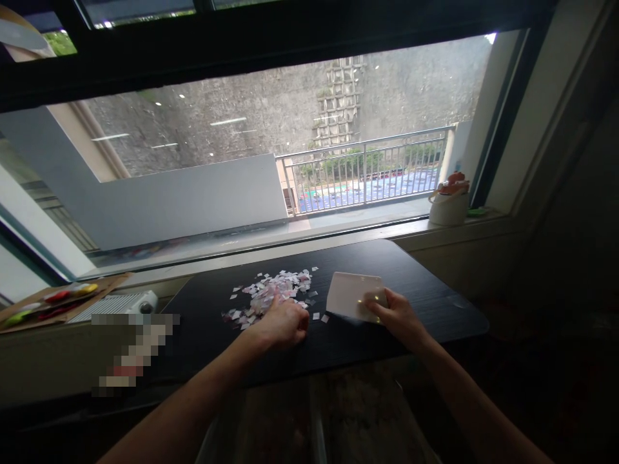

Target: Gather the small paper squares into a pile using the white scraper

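A loose heap of small white and pinkish paper squares (275, 287) lies on the dark tabletop. My left hand (283, 324) is at the near right side of the heap, its fingers curled inward. Whatever those fingers may hold is hidden. With thumb on top, my right hand (399, 319) grips the right edge of a shallow white plastic tray (351, 293), which is just to the right of the heap. Glossy highlights show on the tray by the thumb. A few stray squares (316, 316) lie between the heap and the tray.
The black table (416, 283) stands against a window sill (329, 240). On the sill at the right sits a white pot (447, 205) with orange things on top. A flat brown board (62, 299) with colourful items and a white ridged object (113, 306) are at the left.
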`<action>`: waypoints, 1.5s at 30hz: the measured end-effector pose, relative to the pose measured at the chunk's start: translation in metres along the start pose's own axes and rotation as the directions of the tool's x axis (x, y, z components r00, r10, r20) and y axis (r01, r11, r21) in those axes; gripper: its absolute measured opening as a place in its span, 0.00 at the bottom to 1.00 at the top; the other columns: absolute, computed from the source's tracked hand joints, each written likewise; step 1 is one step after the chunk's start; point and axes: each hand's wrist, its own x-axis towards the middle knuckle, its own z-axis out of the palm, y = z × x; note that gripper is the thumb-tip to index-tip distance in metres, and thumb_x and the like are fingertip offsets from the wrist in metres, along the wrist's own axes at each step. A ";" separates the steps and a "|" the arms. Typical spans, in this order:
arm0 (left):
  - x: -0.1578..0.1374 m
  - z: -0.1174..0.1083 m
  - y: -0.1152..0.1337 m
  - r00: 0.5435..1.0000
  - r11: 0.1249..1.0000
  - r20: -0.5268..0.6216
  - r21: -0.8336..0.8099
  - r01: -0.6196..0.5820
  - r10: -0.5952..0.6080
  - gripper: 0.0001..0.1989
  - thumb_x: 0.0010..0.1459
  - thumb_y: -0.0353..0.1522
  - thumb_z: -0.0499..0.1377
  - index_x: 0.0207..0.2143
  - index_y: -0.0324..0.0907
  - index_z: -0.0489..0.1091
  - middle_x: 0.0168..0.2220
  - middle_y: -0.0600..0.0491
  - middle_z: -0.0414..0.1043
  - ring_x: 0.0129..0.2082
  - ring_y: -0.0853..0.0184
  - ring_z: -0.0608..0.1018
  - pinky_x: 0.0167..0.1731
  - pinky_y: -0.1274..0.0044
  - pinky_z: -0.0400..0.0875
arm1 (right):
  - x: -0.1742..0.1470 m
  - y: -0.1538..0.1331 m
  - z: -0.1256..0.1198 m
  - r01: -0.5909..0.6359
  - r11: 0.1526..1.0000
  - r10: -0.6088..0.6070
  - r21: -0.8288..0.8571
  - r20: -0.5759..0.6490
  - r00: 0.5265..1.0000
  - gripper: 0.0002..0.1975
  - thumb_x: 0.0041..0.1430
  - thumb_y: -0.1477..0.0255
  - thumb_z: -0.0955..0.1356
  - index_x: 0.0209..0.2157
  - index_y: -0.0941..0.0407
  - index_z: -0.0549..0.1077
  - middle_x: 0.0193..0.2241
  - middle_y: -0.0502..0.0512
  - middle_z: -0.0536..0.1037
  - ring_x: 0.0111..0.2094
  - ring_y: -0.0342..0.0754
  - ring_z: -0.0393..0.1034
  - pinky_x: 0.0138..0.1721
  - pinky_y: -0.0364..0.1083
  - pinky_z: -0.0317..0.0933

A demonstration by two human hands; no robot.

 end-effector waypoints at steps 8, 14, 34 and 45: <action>-0.013 -0.006 -0.020 0.984 0.981 -0.124 -0.162 0.104 -0.125 0.12 0.55 0.35 0.51 0.32 0.41 0.73 0.34 0.54 0.77 0.35 0.67 0.76 0.37 0.77 0.69 | -0.001 0.002 0.000 -0.005 1.000 0.005 0.010 -0.011 1.000 0.13 0.46 0.65 0.69 0.31 0.59 0.75 0.26 0.53 0.78 0.30 0.51 0.73 0.31 0.47 0.65; -0.034 0.005 -0.038 0.960 0.972 -0.160 -0.089 0.217 -0.229 0.07 0.50 0.33 0.57 0.24 0.41 0.73 0.28 0.53 0.75 0.33 0.63 0.75 0.38 0.73 0.67 | -0.004 -0.001 0.001 -0.034 0.997 0.039 0.073 -0.072 0.997 0.17 0.46 0.61 0.71 0.34 0.59 0.75 0.28 0.56 0.79 0.31 0.53 0.74 0.31 0.48 0.68; -0.047 0.030 -0.015 0.985 0.996 -0.172 0.084 -0.002 0.016 0.16 0.57 0.26 0.51 0.44 0.47 0.72 0.38 0.50 0.71 0.44 0.60 0.71 0.55 0.52 0.50 | -0.020 -0.034 0.033 0.025 0.992 -0.006 -0.124 0.156 0.988 0.10 0.46 0.66 0.65 0.29 0.58 0.72 0.26 0.54 0.76 0.27 0.49 0.70 0.27 0.45 0.63; -0.046 0.027 -0.015 0.973 0.996 -0.225 0.077 -0.038 0.054 0.12 0.56 0.27 0.52 0.36 0.45 0.74 0.37 0.50 0.73 0.44 0.61 0.70 0.56 0.53 0.49 | -0.017 -0.045 0.016 0.050 0.959 -0.039 -0.280 0.044 0.998 0.09 0.46 0.64 0.65 0.25 0.56 0.71 0.21 0.50 0.72 0.23 0.47 0.67 0.22 0.43 0.59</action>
